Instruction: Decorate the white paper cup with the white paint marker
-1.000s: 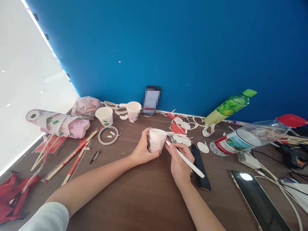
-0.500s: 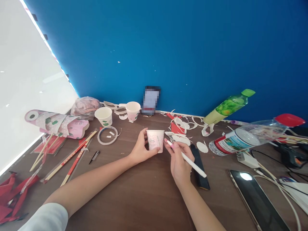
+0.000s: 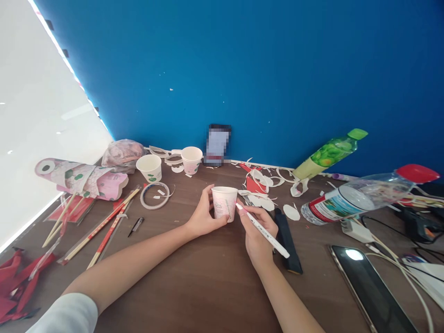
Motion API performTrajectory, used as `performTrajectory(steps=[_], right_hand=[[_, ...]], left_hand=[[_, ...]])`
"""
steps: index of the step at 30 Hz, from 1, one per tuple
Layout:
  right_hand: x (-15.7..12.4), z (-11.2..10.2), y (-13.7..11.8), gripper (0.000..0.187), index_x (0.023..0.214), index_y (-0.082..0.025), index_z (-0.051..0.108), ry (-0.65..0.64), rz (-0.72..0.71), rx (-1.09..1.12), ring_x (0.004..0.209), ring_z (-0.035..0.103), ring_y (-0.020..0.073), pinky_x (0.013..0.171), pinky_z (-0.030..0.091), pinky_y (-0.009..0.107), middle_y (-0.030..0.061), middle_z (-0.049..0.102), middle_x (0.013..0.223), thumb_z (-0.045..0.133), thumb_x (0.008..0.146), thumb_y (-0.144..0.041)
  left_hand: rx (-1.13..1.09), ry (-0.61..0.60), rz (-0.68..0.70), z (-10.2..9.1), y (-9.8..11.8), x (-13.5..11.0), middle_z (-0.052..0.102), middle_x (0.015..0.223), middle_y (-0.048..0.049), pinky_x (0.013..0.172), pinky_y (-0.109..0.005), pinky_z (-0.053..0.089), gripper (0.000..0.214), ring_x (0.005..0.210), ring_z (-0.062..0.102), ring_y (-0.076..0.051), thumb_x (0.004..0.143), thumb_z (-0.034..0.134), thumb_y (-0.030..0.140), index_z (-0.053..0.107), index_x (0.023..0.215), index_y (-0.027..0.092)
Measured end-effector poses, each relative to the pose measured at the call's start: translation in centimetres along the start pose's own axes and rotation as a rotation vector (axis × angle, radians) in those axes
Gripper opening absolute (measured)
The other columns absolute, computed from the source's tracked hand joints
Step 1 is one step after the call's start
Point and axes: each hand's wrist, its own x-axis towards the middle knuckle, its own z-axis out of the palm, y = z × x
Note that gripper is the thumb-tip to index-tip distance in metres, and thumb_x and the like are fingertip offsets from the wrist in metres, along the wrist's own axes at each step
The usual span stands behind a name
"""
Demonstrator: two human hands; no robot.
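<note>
My left hand (image 3: 203, 217) is wrapped round a small white paper cup with a pink print (image 3: 224, 202), which stands upright on the brown table (image 3: 208, 286). My right hand (image 3: 258, 233) grips a white pen (image 3: 263, 231) like a pencil. The pen's tip rests against the cup's right side. A flat black object (image 3: 287, 240) lies just right of my right hand.
Two more paper cups (image 3: 150, 167) (image 3: 192, 159) stand at the back, by a tape ring (image 3: 155, 194) and chopsticks (image 3: 100, 229). Paper scraps (image 3: 263, 182), a green bottle (image 3: 329, 155), a clear bottle (image 3: 360, 194), a phone (image 3: 373, 289) and cables lie on the right.
The cup was tilted toward me a second ago and now stands upright on the table. The pen tip has moved in against the cup's side.
</note>
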Motion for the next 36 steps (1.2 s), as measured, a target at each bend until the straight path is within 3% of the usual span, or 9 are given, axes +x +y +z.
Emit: performTrajectory(steps=[11,24,28,36], right_hand=[[0.2,-0.4,0.8,0.019,0.076,-0.02,0.067,-0.018,0.005,-0.012,0.094,0.073,0.029,0.076,0.058,0.038,0.0097,0.078,0.092,0.077,0.069,-0.034],[0.3,-0.7,1.5,0.024,0.075,-0.02,0.065,-0.002,-0.004,-0.052,0.08,0.073,0.0257,0.077,0.057,0.041,0.0062,0.076,0.086,0.077,0.067,-0.04],[0.2,-0.7,1.2,0.024,0.077,-0.021,0.064,-0.031,-0.002,-0.015,0.086,0.073,0.0275,0.08,0.057,0.044,0.006,0.076,0.085,0.075,0.069,-0.04],[-0.4,-0.3,0.2,0.015,0.072,-0.022,0.061,-0.075,-0.025,-0.033,0.099,0.072,0.0286,0.079,0.059,0.038,0.0085,0.078,0.094,0.072,0.074,-0.031]], left_hand=[[0.023,-0.001,0.001,0.0,0.1,0.0,0.042,0.134,-0.0153,0.107,-0.046,0.04,0.087,0.127,0.045,-0.027,0.063,0.071,0.016,0.018,0.132,0.022],[0.014,-0.003,-0.01,0.1,0.2,0.0,0.041,0.136,-0.0157,0.108,-0.044,0.04,0.092,0.13,0.043,-0.028,0.064,0.071,0.017,0.017,0.137,0.021],[-0.032,0.01,-0.038,-0.1,-0.1,-0.1,0.033,0.144,-0.0169,0.11,-0.044,0.037,0.092,0.134,0.039,-0.029,0.067,0.07,0.021,0.014,0.14,0.021],[-0.05,0.045,-0.085,-0.1,0.2,0.0,0.039,0.141,-0.0189,0.106,-0.045,0.041,0.09,0.128,0.046,-0.029,0.068,0.072,0.026,0.017,0.139,0.017]])
